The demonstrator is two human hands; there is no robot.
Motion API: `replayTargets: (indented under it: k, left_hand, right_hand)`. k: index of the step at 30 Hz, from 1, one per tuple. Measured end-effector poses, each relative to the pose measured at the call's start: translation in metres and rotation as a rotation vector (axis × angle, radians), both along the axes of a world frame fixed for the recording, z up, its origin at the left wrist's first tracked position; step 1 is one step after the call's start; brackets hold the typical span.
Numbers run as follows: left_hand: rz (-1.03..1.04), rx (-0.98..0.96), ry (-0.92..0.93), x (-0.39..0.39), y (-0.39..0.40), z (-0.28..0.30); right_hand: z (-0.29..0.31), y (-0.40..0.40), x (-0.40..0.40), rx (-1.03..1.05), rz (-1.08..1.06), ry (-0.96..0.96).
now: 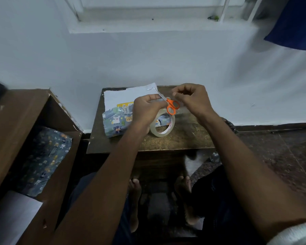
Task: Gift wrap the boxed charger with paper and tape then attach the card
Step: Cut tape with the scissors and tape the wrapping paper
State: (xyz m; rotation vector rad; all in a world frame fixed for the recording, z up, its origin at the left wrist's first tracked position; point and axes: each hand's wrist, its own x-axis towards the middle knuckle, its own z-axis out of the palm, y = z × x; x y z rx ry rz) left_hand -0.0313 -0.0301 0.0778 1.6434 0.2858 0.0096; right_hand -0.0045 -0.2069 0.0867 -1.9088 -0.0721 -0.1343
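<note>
The charger box [115, 123], partly wrapped in blue animal-print paper, lies on the small wooden table [184, 138], on the white underside of the sheet [127, 94]. A yellow card [125, 104] shows at the box's far edge. My left hand [146, 111] grips the orange-handled scissors [172, 106] near the blades, which point up and left. My right hand [191, 98] is just right of the handles, with its curled fingers pinching what looks like a clear strip of tape. The tape roll [163, 125] stands on edge under my hands.
A brown wooden shelf unit [25, 121] stands at the left, holding more animal-print paper [42, 156] and a white sheet [12, 216]. The white wall is right behind the table. A blue cloth [293, 23] hangs at the top right. My bare feet [135, 191] are under the table.
</note>
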Motion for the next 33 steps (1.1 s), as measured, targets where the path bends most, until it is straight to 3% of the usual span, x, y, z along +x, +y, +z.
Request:
replayTargets:
  k: [2,8,14,25,33]
  left_hand:
    - [0.057,-0.055,0.003,-0.001,0.000,-0.001]
    - [0.198,-0.157,-0.005,0.001,0.003,-0.002]
    - [0.265,-0.185,0.018,0.002,0.001,-0.002]
    - [0.168,-0.073,-0.081,-0.003,-0.004,-0.007]
    - [0.102,-0.057,-0.045,0.001,0.002,-0.015]
  right_hand:
    - [0.001,0.004,-0.006,-0.015,0.068,0.025]
    - [-0.001,0.023,-0.017,-0.278,0.037,-0.192]
    - [-0.004,0.037,-0.016,-0.167,0.025,-0.075]
    - [-0.007,0.041,-0.013,-0.301,-0.049,-0.114]
    - [-0.012,0.032,-0.009,-0.188,0.020,0.135]
